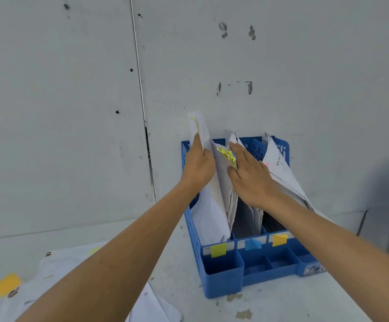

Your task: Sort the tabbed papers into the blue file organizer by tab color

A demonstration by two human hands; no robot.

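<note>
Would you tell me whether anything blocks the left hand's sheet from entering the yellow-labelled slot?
Nothing visible does. The right hand presses the yellow-tabbed stack aside, leaving a gap in the left slot of the blue organizer, where the sheet in the left hand seems partly in.

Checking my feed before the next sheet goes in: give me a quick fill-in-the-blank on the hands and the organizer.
1. The left hand grips a sheet whose tab is ____.
2. The middle label on the blue file organizer is ____.
3. Loose papers lie on the table to the organizer's ____.
Missing words: yellow; blue; left.
</note>
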